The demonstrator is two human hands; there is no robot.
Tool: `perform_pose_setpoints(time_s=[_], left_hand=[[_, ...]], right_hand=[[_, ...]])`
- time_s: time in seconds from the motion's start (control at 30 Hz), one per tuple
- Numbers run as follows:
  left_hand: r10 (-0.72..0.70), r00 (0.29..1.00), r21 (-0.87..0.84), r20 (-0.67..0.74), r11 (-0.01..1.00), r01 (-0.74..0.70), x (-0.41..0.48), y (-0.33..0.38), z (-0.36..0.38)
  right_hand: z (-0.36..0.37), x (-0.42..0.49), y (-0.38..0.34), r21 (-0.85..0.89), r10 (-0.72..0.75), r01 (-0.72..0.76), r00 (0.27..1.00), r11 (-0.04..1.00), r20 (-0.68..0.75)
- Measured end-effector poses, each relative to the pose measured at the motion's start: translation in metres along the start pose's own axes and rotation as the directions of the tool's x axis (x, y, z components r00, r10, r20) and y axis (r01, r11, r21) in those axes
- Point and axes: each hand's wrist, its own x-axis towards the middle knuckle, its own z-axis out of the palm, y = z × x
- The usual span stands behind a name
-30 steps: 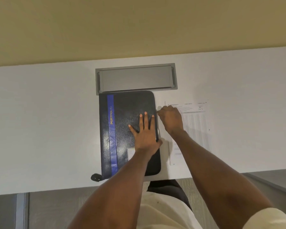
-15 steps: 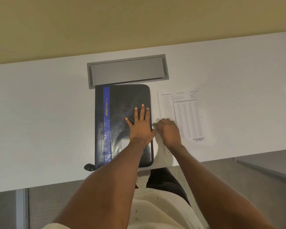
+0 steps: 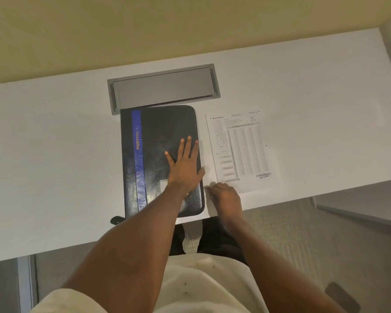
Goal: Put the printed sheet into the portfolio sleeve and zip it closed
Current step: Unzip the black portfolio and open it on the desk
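A black portfolio sleeve (image 3: 158,141) with a blue stripe and the word PORTFOLIO lies flat on the white desk (image 3: 54,154). My left hand (image 3: 184,164) rests flat on its right half, fingers spread. My right hand (image 3: 224,197) is at the sleeve's right edge near the lower corner, its fingertips pinched on the zipper pull (image 3: 206,188). The printed sheet (image 3: 242,147) lies flat on the desk just right of the sleeve, untouched.
A grey cable-tray lid (image 3: 164,88) is set into the desk behind the sleeve. A small black tab (image 3: 116,220) pokes out at the sleeve's lower left corner. The desk's near edge runs under my forearms; the wall rises behind the desk.
My right hand has slid down the sleeve's right edge, from near the top corner toward the near corner, pinching the zipper pull. My left hand stayed pressed on the cover.
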Motion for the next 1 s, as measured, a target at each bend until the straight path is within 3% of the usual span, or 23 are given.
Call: perform_pose_setpoints(time_s=[0.13,0.23,0.5,1.0], left_hand=[[0.329,0.942,0.09,0.07,0.938,-0.334,-0.045,-0.039,0.021],[0.4,0.901,0.179,0.17,0.886,-0.427,-0.074,-0.065,0.034],[0.374,0.911,0.202,0.172,0.892,-0.404,-0.082,-0.069,0.033],[0.367,0.918,0.231,0.152,0.89,-0.394,-0.074,-0.058,0.029]], right_hand=[[0.002,0.002,-0.003,-0.009,0.028,-0.028,0.999,1.0,-0.019],[0.0,0.009,-0.005,0.019,0.038,-0.037,0.999,0.999,-0.038],[-0.001,0.014,-0.004,-0.05,0.01,-0.012,0.998,0.999,-0.059],[0.027,-0.055,-0.009,-0.156,0.107,-0.133,0.981,0.979,-0.165]])
